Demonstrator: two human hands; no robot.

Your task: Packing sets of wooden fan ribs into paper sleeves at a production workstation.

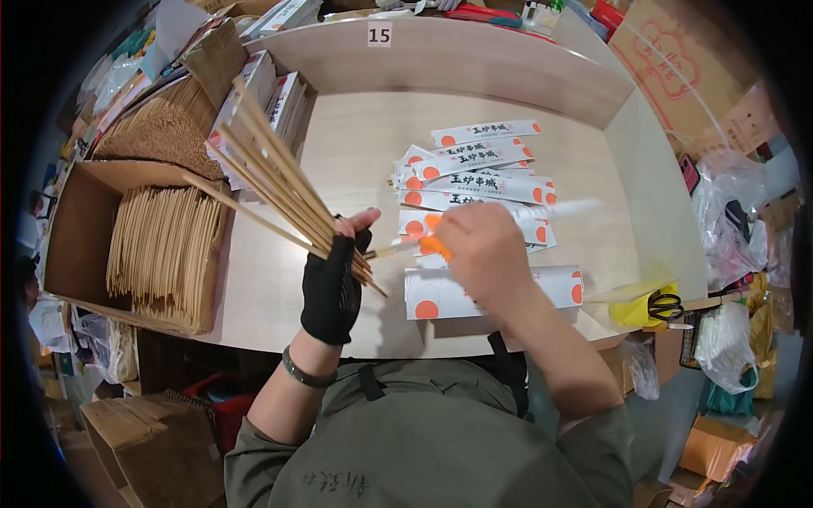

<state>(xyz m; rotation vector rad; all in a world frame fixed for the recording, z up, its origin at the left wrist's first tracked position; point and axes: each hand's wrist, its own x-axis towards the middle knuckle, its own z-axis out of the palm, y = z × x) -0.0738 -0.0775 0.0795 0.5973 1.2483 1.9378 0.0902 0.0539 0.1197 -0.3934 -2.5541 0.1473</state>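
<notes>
Clasping sticks (312,222) in left fingers (365,219), seemingly orange tool (435,243) in right fingers (460,227), packets (508,184) beneath

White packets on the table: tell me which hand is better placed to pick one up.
Right hand, probably: it is over the white packets, though it already grips an orange item. The left hand, farther off, clutches wooden sticks.

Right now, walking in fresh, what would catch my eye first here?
Probably the fan of pale sticks in the left hand, which wears a black glove. Beside it, the bare right hand grips a blurred orange object over white packets with orange dots. At far left, a cardboard box holds densely packed sticks.
</notes>
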